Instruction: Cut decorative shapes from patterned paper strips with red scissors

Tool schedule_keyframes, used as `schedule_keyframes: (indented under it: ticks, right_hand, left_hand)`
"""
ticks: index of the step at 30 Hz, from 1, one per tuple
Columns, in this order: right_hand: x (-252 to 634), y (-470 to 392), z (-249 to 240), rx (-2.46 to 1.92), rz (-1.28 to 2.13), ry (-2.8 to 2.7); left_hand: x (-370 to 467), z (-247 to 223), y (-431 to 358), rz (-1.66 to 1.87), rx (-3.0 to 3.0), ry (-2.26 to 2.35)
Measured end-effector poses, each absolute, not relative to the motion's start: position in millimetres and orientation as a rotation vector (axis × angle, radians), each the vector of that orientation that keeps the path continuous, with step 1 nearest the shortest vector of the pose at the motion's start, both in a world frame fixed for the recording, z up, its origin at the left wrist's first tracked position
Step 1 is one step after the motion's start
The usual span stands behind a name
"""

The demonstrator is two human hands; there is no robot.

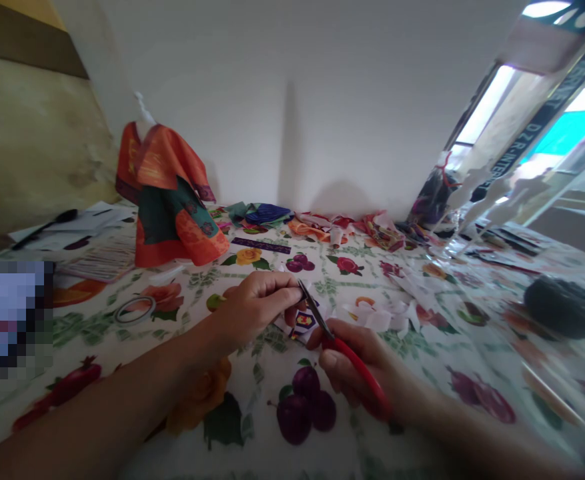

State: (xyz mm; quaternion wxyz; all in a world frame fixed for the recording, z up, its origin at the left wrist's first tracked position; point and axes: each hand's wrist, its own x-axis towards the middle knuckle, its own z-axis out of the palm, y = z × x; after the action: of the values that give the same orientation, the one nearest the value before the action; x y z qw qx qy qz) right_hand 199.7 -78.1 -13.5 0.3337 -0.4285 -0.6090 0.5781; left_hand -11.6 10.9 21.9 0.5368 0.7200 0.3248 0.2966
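Red-handled scissors (356,367) are gripped in my right hand (367,363), their dark blades pointing up and left. The blade tips reach the fingertips of my left hand (262,303), which is closed in a pinch. From below those fingers hangs a small piece of printed fabric or paper (303,321), white with a purple and yellow pattern. My fingers partly cover the piece. White scraps (382,315) lie on the tablecloth just right of the scissors.
A flowered tablecloth (267,413) covers the table. A doll-sized orange and green dress (167,200) stands on a form at the left. A tape roll (135,309) lies nearer. Cloth scraps (322,227) line the wall; white mannequins (487,193) and a dark bundle (562,308) are at right.
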Motion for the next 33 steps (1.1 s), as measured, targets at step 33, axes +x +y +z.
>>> schedule_keyframes:
  ticks: [33]
  right_hand:
    - [198.4,-79.5,-9.1,-1.124,1.535,-1.571]
  left_hand:
    - [-11.1,21.0,13.3,0.732,1.772,0.739]
